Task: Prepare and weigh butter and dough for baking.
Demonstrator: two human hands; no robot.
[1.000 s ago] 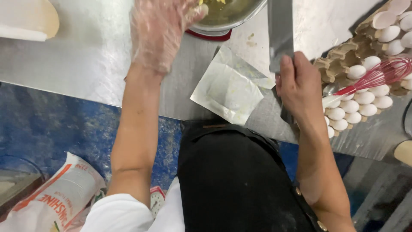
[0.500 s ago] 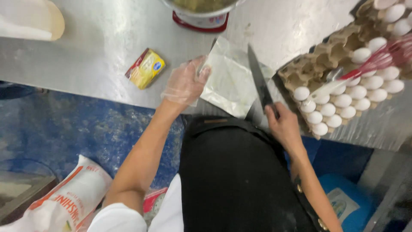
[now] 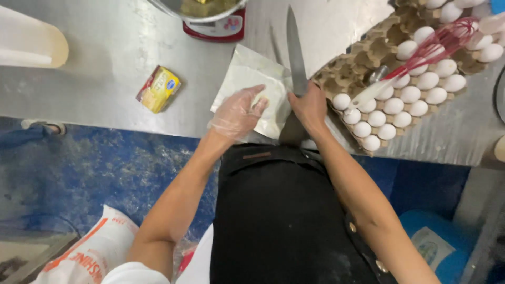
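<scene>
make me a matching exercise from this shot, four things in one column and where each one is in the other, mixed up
Things:
1. left hand
2. right hand
3. whisk
4. yellow packet

Places or states:
A. lying across the egg tray
B. alone on the steel table, left of the wrapper
C. in a clear glove, resting on the white wrapper
D. bare, gripping the knife handle

Pairs: 1-C, 2-D, 3-A, 4-B

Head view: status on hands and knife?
Left hand, gloved, flat on white wrapper. Right hand grips knife, blade lying on wrapper. Egg tray close right.
</scene>
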